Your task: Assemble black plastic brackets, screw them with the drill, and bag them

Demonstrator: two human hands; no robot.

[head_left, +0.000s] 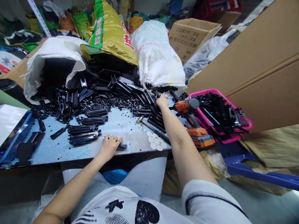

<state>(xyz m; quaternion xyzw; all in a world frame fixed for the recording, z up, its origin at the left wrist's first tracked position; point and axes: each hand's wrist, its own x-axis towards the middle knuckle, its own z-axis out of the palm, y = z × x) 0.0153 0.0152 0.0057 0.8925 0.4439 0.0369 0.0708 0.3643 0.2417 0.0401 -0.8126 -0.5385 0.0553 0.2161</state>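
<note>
In the head view, the left hand (pixel 111 145) is at the front of the blue table (pixel 116 120), and its fingers are bent over a long dark part (pixel 123 145). This part lies flat under the palm, close to the front edge, and one end of it comes out beyond the fingers. The right hand (pixel 163 101) is stretched far forward, to the dark pieces at the mouth of the white sack (pixel 161 59). Its fingertips are partly hidden there, so I cannot tell if they are closed on something.

I judge the long part to be stiff and rather light, probably of metal or hard plastic, not fragile, but its smooth shiny surface may slip a little. A good hold seems to be across the middle, with thumb and fingers on the two long sides.

The front edge is very near, so a part pushed toward the body could fall. The most open room is the blue strip between the stacked dark parts (pixel 84 136) and the hammer (pixel 153 128). Farther back, small loose pieces (pixel 114 102) cover the surface. On the right side, the white discs (pixel 156 141), the orange power driver (pixel 192 121) and the pink basket (pixel 250 123) leave only narrow passage.
</note>
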